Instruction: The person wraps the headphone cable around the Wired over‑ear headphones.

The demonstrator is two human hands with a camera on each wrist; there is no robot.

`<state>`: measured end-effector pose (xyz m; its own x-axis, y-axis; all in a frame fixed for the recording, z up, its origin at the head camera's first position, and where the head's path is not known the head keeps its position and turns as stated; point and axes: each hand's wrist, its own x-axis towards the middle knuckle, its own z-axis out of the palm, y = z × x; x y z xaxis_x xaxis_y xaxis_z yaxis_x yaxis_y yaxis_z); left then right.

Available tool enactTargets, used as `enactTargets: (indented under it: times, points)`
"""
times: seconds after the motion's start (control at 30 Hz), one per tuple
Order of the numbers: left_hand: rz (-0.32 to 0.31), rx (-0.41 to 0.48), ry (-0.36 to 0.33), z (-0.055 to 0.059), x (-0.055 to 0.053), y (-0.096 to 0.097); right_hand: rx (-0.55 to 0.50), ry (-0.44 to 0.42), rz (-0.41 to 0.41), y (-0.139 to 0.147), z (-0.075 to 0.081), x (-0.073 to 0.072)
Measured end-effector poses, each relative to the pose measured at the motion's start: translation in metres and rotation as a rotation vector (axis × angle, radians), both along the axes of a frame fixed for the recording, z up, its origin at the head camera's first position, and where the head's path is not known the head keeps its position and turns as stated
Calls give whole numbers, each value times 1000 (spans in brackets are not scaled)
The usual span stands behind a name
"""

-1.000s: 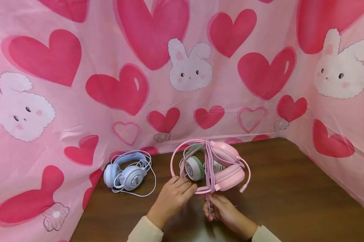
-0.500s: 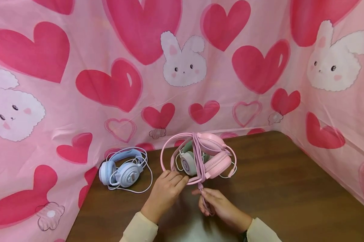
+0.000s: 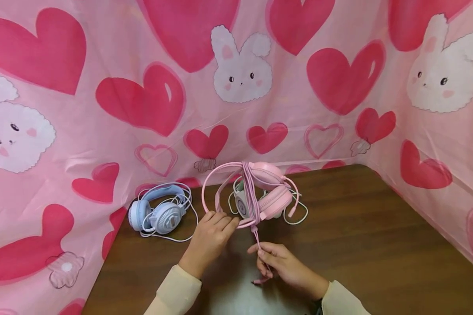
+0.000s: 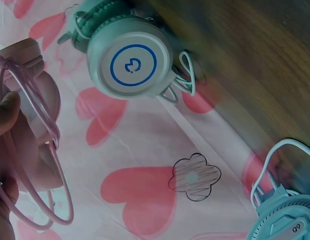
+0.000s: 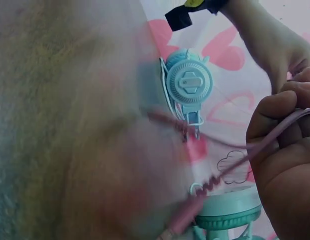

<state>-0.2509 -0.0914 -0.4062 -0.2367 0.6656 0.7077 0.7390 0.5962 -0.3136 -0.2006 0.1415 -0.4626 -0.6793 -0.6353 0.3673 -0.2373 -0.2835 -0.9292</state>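
A pink headset [image 3: 276,202] with a boom mic is held up over the table, its cable [image 3: 251,192] wound in several loops around headband and ear cups. My left hand [image 3: 212,238] grips the headband at its lower left. Below the loops, my right hand [image 3: 285,265] pinches the free stretch of cable between thumb and fingers. The cable's plug end [image 3: 260,281] hangs out beneath that hand. In the right wrist view two plug leads [image 5: 187,212] dangle from the right hand's curled fingers. Pink loops [image 4: 32,90] hang beside the left hand's fingers in the left wrist view.
Green-and-white headphones [image 4: 129,62] stand behind the pink headset, partly hidden by it in the head view. Light blue headphones [image 3: 167,217] with a loose white cable lie at the table's left. A pink heart-print cloth [image 3: 244,140] hangs around the brown table [image 3: 358,227].
My right hand has drawn away from the headset, so more straight cable shows between them. The plug end now shows below it. The pink headset has shifted left, and the head view has moved.
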Motion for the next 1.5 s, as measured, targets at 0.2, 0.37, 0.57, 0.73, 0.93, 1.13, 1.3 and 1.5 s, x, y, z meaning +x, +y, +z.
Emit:
enactTargets:
  times: [0.2,0.37,0.57,0.73,0.93,1.13,1.3,1.5]
  points:
    - [22,-33,14,-1,-1,-2,56,16,2,7,14,6]
    - [35,-67,24,-4,0,-2,84,43,26,13,25,7]
    - [48,-99,17,-4,0,-5,132,100,31,20,39,8]
    - [30,-121,30,-3,1,-4,166,150,7,27,52,9]
    - [-7,-145,69,-5,6,-2,262,280,-50,36,62,6]
    - [-27,-180,70,-7,12,-2,314,309,-56,44,69,3]
    - [-40,-196,54,-7,16,-1,355,351,-59,48,75,2]
    - [-77,-194,23,-8,18,1,395,387,-62,52,86,2]
